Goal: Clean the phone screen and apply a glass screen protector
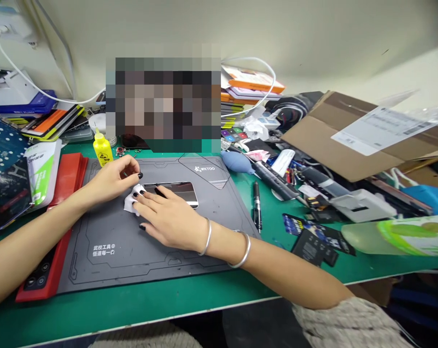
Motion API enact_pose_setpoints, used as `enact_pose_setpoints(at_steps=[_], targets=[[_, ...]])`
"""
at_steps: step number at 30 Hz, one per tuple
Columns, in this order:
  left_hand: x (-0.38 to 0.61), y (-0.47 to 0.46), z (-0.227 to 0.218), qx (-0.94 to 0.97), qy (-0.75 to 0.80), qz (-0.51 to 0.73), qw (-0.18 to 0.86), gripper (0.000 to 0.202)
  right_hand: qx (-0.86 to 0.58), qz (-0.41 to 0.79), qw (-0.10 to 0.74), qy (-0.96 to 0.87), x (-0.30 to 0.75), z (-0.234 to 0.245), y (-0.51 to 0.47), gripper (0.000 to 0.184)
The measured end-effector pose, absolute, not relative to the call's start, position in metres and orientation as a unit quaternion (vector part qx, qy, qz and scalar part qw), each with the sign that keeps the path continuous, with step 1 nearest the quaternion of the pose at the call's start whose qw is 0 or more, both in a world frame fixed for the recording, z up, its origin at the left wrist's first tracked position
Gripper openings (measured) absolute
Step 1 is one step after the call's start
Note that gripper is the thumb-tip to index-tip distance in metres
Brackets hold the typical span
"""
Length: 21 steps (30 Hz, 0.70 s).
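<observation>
A phone (180,192) lies flat, screen up, on a grey work mat (124,251). My right hand (166,217) rests over its left end, fingers stretched flat and pressing a white wipe (132,200) against the glass. My left hand (113,181) sits just left of the phone with its fingers curled, touching the edge of the wipe. Both wrists lie on the mat; the right one carries two silver bangles.
A yellow bottle (102,150) stands behind the mat. A black pen (257,203) and a blue air blower (236,162) lie to the right. A cardboard box (352,135), a green spray bottle (396,237) and stacked cases crowd the green table (204,295).
</observation>
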<state>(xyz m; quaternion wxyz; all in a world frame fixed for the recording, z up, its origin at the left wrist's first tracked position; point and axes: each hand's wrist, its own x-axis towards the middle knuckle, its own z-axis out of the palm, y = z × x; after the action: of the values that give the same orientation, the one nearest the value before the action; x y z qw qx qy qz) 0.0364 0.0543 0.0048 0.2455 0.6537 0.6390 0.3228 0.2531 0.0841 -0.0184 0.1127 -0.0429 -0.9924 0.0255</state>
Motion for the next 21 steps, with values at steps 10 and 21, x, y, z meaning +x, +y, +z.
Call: enact_pose_setpoints(at_steps=[10, 21], targets=[[0.0362, 0.0541, 0.0070, 0.656, 0.642, 0.314, 0.244, 0.017, -0.051, 0.036, 0.132, -0.989, 0.2519, -0.0248, 0.0867, 0.029], [0.0361, 0.0540, 0.0074, 0.655, 0.642, 0.316, 0.244, 0.018, -0.050, 0.033, 0.111, -0.992, 0.2520, -0.0203, 0.0872, 0.030]])
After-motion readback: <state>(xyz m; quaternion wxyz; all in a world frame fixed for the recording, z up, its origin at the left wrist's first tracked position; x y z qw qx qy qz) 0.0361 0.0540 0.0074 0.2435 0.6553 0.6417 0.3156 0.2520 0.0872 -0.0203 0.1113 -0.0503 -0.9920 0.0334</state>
